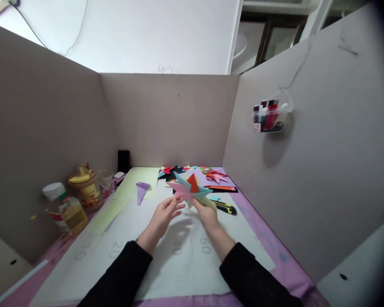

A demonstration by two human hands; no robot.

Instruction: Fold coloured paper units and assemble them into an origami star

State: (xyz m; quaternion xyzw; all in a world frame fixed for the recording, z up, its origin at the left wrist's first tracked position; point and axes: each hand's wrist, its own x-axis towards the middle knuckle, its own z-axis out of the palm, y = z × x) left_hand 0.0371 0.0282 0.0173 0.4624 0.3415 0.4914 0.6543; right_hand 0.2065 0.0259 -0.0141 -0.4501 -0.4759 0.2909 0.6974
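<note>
A folded paper star (192,187) with pink, light blue, orange and pale yellow points is held up above the white sheet. My right hand (206,213) grips its lower right side, thumb toward me. At the pink point, the thumb and forefinger of my left hand (166,213) close on the paper, the other fingers loosely curled. Just right of my right hand lies a yellow and black utility knife (225,207), beside a small light blue paper piece (215,198). A folded purple paper piece (142,192) lies off to the left.
Several colourful folded stars (169,171) lie along the back, near orange and black paper strips (222,188). A pale green sheet (115,209) covers the left side. A bottle (68,213), a brown jar (86,192) and a black phone-like object (123,161) line the left wall.
</note>
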